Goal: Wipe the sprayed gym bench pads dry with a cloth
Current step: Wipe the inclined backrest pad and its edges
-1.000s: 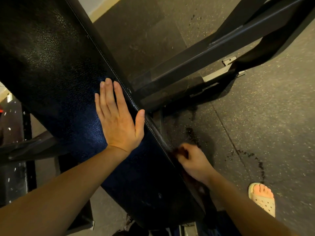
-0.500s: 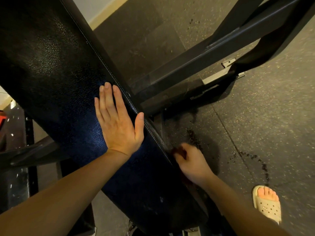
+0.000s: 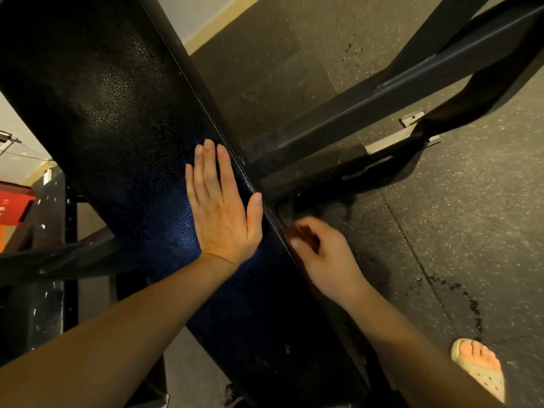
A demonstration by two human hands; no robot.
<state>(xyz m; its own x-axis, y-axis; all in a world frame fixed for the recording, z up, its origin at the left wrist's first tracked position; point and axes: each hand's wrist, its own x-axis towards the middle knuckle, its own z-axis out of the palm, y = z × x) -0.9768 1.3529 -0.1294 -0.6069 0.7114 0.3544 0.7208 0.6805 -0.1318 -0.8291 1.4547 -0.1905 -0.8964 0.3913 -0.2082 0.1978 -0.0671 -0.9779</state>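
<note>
Dim and warm throughout, with a yellowish cast. Lit from above and the far side: pale sheen on the pebbled bench pad [image 3: 117, 113] at far left, bluish gloss beside the left hand [image 3: 223, 213]. Brightest at the wall strip [image 3: 182, 22], far middle. Heavy shadow under the frame bar [image 3: 412, 86] on the speckled floor [image 3: 441, 245]. Sharp on the left hand. Smeared by motion on the right hand [image 3: 326, 257], the dark cloth [image 3: 297, 234] in its curled fingers hard to tell from shadow. Bowed by wide-angle distortion toward the edges.
</note>
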